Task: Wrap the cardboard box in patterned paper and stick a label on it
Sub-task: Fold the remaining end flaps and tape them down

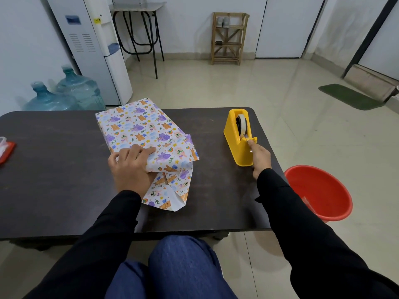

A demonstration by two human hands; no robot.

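1. The box point(138, 128) is seen on the dark counter point(54, 169), left of centre, lying flat and set at an angle. Its top and far end are fully covered by the patterned paper point(172, 190).
2. At the near end the paper is not closed: one flap is folded over the box edge, and another is spread loose on the counter toward the person.
3. The L hand point(131, 167) is laid on the near end of the box. Its fingers point(149, 151) are kept fairly straight and flat, and the folded flap is pressed down under them. Nothing is gripped.
4. A yellow tape dispenser point(237, 145) is stood upright on the counter's R side, well apart from the box, w/ a roll of tape point(243, 124) in it.
5. The R hand point(260, 157) is held at the dispenser's near end. The free tape end is pinched at the cutter betw. thumb and fingertips point(251, 143).
6. A red bucket point(319, 190) is seen on the floor just beside the counter's R edge. A red-and-clear item point(6, 149) is cut off at the L edge & can't be identified.
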